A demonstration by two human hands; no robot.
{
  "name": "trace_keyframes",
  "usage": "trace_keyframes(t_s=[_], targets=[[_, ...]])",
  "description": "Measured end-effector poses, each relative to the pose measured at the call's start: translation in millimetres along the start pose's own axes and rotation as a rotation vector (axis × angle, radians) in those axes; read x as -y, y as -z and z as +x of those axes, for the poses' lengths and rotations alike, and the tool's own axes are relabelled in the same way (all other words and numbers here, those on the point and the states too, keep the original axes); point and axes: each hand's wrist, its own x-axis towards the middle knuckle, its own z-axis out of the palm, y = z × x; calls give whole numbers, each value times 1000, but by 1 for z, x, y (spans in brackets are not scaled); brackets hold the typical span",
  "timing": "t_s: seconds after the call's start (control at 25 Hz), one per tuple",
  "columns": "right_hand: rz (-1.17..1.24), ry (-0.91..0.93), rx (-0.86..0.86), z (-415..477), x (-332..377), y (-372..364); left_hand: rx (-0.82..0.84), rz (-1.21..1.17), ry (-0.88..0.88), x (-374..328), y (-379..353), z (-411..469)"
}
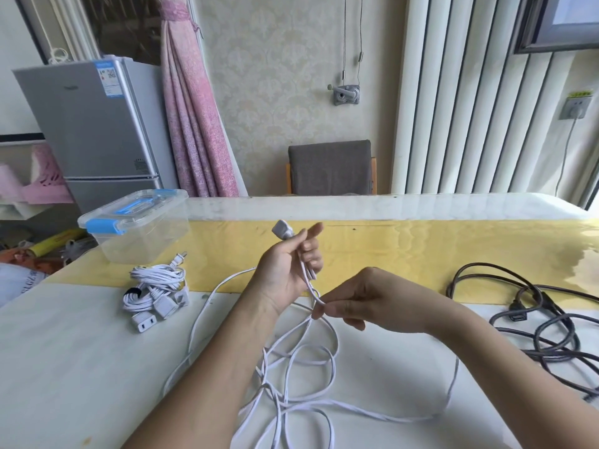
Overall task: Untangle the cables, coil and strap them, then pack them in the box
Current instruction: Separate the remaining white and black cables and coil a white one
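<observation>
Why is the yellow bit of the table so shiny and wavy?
In the head view, light glares off the glossy yellow strip of the tabletop, whitest at its right end, and the ripples look like reflections; the wide lens bends the pale table edge.

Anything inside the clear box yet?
Nothing shows through the walls of the clear box; its lid is on. The strapped white bundle lies outside, in front of it. The far bottom corner is too hazy to confirm.
</observation>
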Motion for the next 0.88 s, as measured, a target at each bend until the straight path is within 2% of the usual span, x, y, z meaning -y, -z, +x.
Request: trace_keyframes(t_s=[0.08,0.16,0.2,0.36,0.52,0.64,0.76,0.88], targets=[[7,-21,32,1,-1,1,81,-143,31,-10,-1,-6],[14,-52,71,1,-3,1,341,-242,181,-14,-1,-12],[10,-72,84,2,-6,2,450,-212,245,-15,-2,-16],[-20,-184,-7,-6,-19,23,711,135,340,-18,-2,-29],[464,-201,-243,-22,-30,56,893,496,386,-26,5,-33],[726,-226,-444,-24,-35,66,807,704,321,-17,1,-34],[917,-183,-527,-17,-35,65,601,911,261,-1,-5,-29],[928,-104,-539,-10,-28,56,302,944,208,13,-6,-19]])
